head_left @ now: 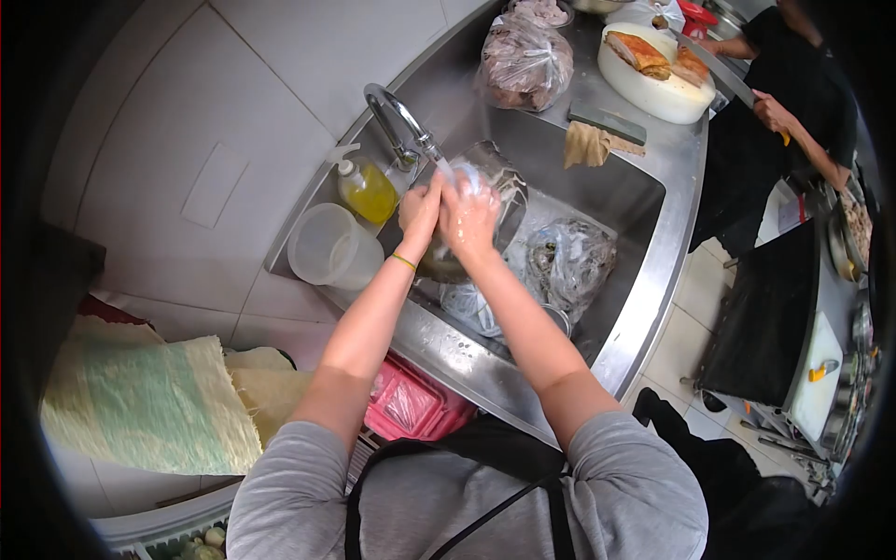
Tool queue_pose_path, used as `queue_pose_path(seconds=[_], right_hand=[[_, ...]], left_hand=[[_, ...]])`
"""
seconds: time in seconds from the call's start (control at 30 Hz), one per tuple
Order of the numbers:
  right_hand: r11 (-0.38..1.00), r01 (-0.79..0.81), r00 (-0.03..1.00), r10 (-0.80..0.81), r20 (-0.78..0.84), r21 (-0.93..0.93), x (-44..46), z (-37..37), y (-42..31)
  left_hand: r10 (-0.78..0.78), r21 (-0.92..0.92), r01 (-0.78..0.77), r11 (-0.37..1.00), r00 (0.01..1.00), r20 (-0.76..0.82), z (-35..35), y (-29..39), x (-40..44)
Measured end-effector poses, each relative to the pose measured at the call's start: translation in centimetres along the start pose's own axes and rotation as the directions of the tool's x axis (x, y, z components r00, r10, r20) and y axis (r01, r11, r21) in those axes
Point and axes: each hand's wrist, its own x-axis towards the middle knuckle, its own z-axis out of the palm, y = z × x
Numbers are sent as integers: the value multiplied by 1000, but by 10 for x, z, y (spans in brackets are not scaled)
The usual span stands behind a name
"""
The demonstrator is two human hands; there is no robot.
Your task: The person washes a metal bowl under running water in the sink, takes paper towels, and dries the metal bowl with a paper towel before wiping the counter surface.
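Note:
My left hand (422, 215) and my right hand (469, 217) meet under the stream from the chrome faucet (394, 121). The fingers of both are closed against each other, and water hides their tips. Something whitish, perhaps suds or thin plastic, shows just beyond them; I cannot make out what they hold, if anything. A yellow band (404, 260) circles my left wrist. Below the hands, a large dark basin or pot (511, 210) stands in the steel sink (597, 173). Beside it lies a clear plastic bag (571, 261) with dark contents.
Left of the faucet stand a soap bottle (368, 191) and a plastic container (327, 247). A bag of meat (525, 61), a sharpening stone (607, 123) and a cloth (586, 145) lie beyond the sink. A co-worker (779, 103) holds a long knife (714, 67) over a round cutting board (653, 89).

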Motion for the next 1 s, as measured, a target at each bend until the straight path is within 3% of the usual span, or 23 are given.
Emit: queue_pose_path(seconds=[0.03, 0.1, 0.13, 0.17, 0.2, 0.23, 0.27, 0.3, 0.37, 0.43, 0.5, 0.57, 0.6, 0.63, 0.67, 0.7, 0.73, 0.77, 0.83, 0.93, 1.0], right_hand=[[1000, -3, 1000, 3, 0, 1, 8, -1, 7], [941, -286, 947, 248, 206, 179, 33, 4, 44], [870, -452, 886, 412, 214, 199, 43, 12, 69], [841, -487, 868, 437, 235, 237, 43, 25, 103], [689, -665, 733, 530, 426, 288, 45, 24, 128], [469, -797, 601, 551, 579, 381, 28, 45, 166], [245, -770, 620, 503, 602, 588, 5, 51, 187], [-18, -820, 501, 458, 734, 572, -31, 72, 214], [-555, -763, 51, 460, 887, 331, -93, 64, 194], [-730, -492, 257, 399, 880, 475, -159, 94, 161], [-819, -499, -57, 358, 932, 284, -147, 71, 107], [-943, -244, 22, 228, 974, 226, -139, 61, 69], [-941, -246, 22, 233, 972, 231, -121, 44, 46], [-853, -385, -77, 411, 908, 353, -95, 21, 20], [-731, -527, -147, 581, 801, 434, -82, 9, 6], [-730, -529, -148, 582, 800, 433, -83, 13, 3], [-384, -807, -7, 765, 643, 449, -83, 19, 2], [29, -934, 212, 848, 486, 355, -79, 25, 4], [574, -687, 712, 654, 255, 445, -64, 30, 38], [513, -708, 694, 632, 345, 486, -44, 74, 108], [142, -768, 519, 708, 479, 624, -47, 88, 139]], left_hand=[[3, -17, -4, 1000, 998, -66, 2, -1, 0], [21, -40, -23, 999, 999, -43, -5, -2, -4], [37, -65, -39, 997, 999, -20, -11, -1, -7], [24, -202, -18, 979, 999, 27, -17, 1, -9], [21, -200, -14, 980, 999, 31, -21, 3, -12], [14, -399, 7, 917, 999, 49, -25, 6, -16], [12, -581, 29, 813, 998, 67, -31, 11, -20], [-40, -635, 109, 765, 992, 123, -40, 20, -27], [-58, -709, 115, 695, 993, 104, -37, 16, -25], [-69, -787, 78, 612, 997, 45, -24, 10, -25], [-37, -775, 0, 632, 999, -30, 0, -5, -27], [-84, -707, 3, 707, 993, -79, 15, -10, -30], [-102, -638, 20, 770, 991, -92, 25, -25, -24], [-100, -642, 19, 767, 991, -90, 28, -26, -25], [-51, -408, -42, 912, 975, -215, 32, -28, -29], [28, -137, -75, 988, 947, -319, 34, -29, -34], [26, -137, -73, 988, 948, -318, 33, -29, -38], [66, -83, -96, 992, 948, -312, 32, -29, -41], [163, 43, -157, 987, 938, -305, 23, -21, -48], [106, 68, -95, 993, 978, -179, -1, -21, -54], [13, -12, -15, 1000, 995, -99, -10, -20, -63]])
